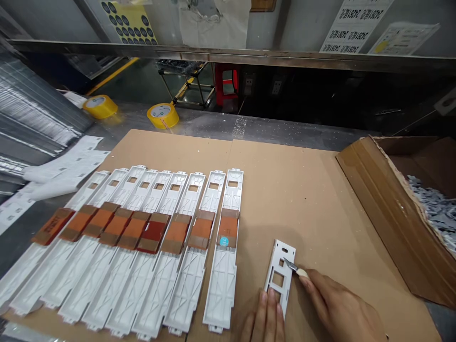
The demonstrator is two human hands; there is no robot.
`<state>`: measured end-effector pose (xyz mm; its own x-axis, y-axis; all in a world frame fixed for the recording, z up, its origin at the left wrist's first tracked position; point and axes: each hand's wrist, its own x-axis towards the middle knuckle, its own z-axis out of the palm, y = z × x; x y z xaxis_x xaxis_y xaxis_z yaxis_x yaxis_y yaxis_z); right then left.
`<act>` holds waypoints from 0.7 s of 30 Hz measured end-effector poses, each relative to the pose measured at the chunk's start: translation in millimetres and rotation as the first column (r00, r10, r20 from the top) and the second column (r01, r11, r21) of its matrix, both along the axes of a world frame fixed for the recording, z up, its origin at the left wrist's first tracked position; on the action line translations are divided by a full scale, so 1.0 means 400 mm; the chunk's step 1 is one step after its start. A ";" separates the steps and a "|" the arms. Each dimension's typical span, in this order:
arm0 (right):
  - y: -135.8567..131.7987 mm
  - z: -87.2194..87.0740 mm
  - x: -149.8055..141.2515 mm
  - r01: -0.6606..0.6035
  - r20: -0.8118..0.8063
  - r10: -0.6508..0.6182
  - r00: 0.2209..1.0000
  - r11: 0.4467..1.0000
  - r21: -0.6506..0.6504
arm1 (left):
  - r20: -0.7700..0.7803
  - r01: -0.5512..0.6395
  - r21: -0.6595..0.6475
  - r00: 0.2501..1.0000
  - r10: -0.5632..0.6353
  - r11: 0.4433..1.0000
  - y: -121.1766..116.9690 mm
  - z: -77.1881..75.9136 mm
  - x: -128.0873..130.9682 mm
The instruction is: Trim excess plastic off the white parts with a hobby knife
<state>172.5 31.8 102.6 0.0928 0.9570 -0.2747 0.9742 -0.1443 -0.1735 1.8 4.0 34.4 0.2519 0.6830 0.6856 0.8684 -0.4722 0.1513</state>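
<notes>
A small white plastic plate with cut-out windows lies on the brown cardboard sheet near the front. My left hand presses its near end down with flat fingers. My right hand grips a small knife whose blade tip touches the edge of the plate's upper window. To the left, several long white plastic parts lie side by side in a row, each with a brown-orange block across its middle.
A cardboard box holding grey-white scraps stands at the right. Two yellow tape rolls sit at the back of the metal table. More white parts and shiny metal strips are stacked at the left.
</notes>
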 end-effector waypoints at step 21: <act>0.007 0.014 -0.029 -0.138 -0.107 0.174 0.979 0.949 0.282 | -0.013 0.012 0.009 1.000 -0.011 1.000 -0.001 -0.002 -0.003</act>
